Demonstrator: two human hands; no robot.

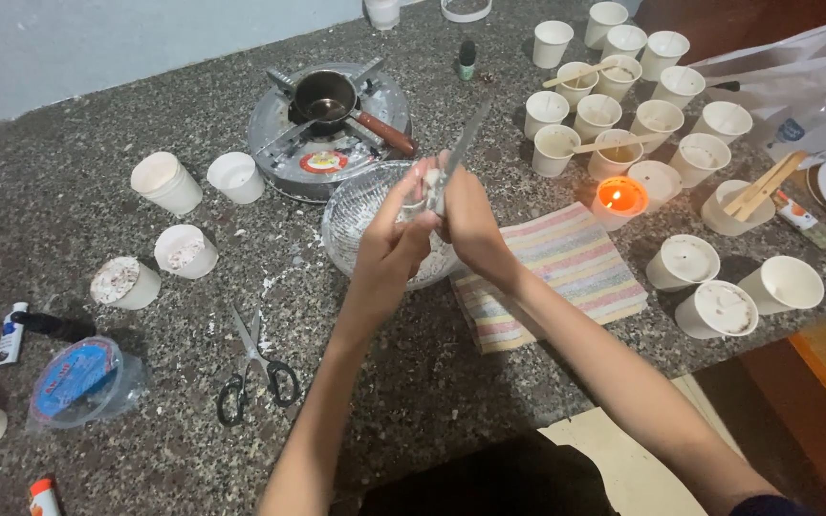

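My left hand holds a small white chunk, probably wax, over a clear glass bowl on the stone counter. My right hand grips a metal knife, its blade pointing up and away, pressed against the white chunk. Both hands meet above the bowl's right side. A striped cloth lies just right of the bowl.
A small pot with a wooden handle sits on a round metal burner. Several white cups crowd the right; a lit candle cup glows near the cloth. More cups, scissors and a plastic lid lie left.
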